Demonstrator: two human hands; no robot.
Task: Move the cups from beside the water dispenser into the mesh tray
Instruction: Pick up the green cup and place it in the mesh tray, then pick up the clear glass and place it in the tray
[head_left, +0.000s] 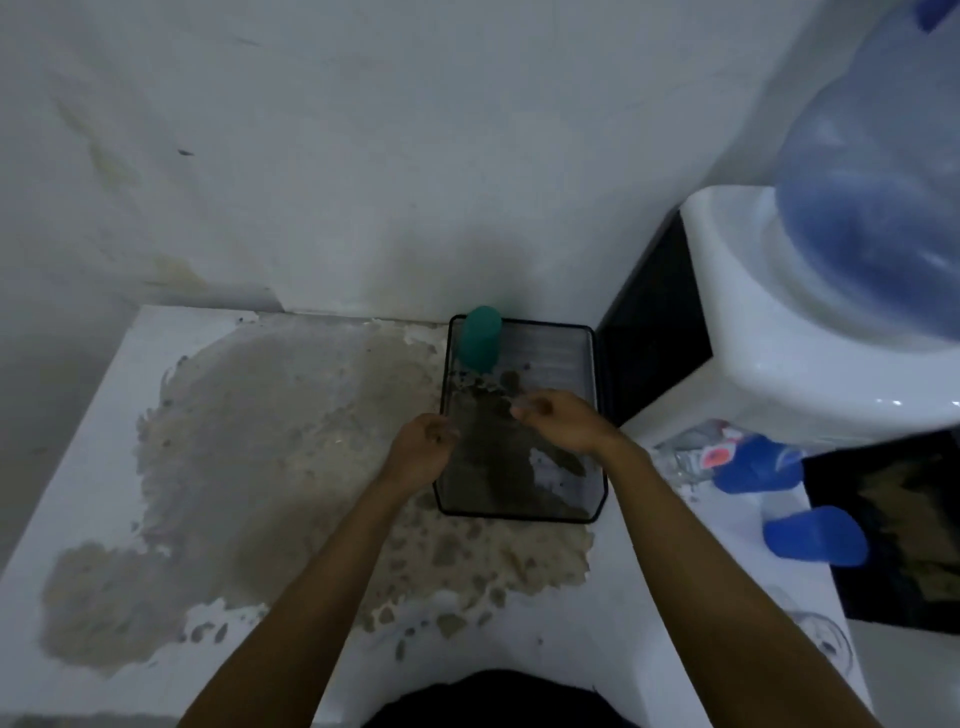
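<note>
Both hands empty over the mesh tray; remaining cups lie to the right.

The right hand (558, 421), loosely curled on nothing (left hand (423, 447) likewise), is nearer the blue cups (815, 535) at lower right, beneath the water dispenser (779, 332); the mesh tray (601, 415) holds one upright green cup (480, 340).

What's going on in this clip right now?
A person is loading cups into a black mesh tray on a worn white counter. One green cup stands in its far left corner. The left hand is at the tray's left rim, the right hand over it, both apparently empty. Two blue cups still sit below the water dispenser.
</note>
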